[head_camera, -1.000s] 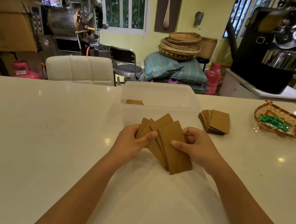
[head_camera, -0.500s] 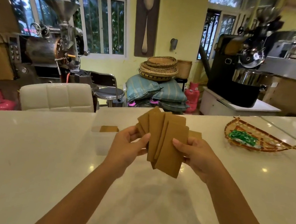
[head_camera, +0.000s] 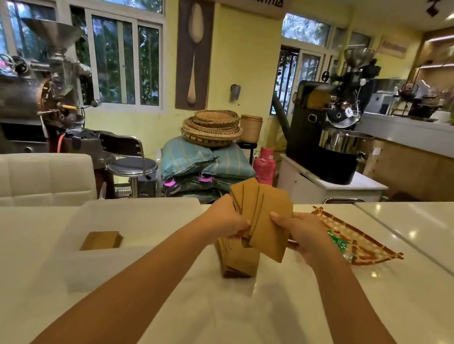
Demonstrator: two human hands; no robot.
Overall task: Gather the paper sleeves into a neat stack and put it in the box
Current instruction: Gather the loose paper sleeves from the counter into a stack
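Note:
I hold a fanned bunch of brown paper sleeves point(head_camera: 267, 220) upright above the white table. My left hand point(head_camera: 224, 219) grips its left edge and my right hand point(head_camera: 302, 233) its right edge. Under the bunch a second pile of sleeves point(head_camera: 238, 263) lies on the table. To the left stands the translucent plastic box point(head_camera: 133, 217), with a small stack of sleeves point(head_camera: 101, 240) inside near its left wall.
A woven tray point(head_camera: 368, 248) holding a green wrapper point(head_camera: 338, 241) sits on the table to the right. A white padded chair point(head_camera: 26, 177) stands behind the table at left. Roasting machines, baskets and sacks stand further back.
Both hands have lifted the fanned sleeves higher and further from me. The fan has closed up somewhat. The camera has tilted up, so the box and the loose pile now sit lower in view.

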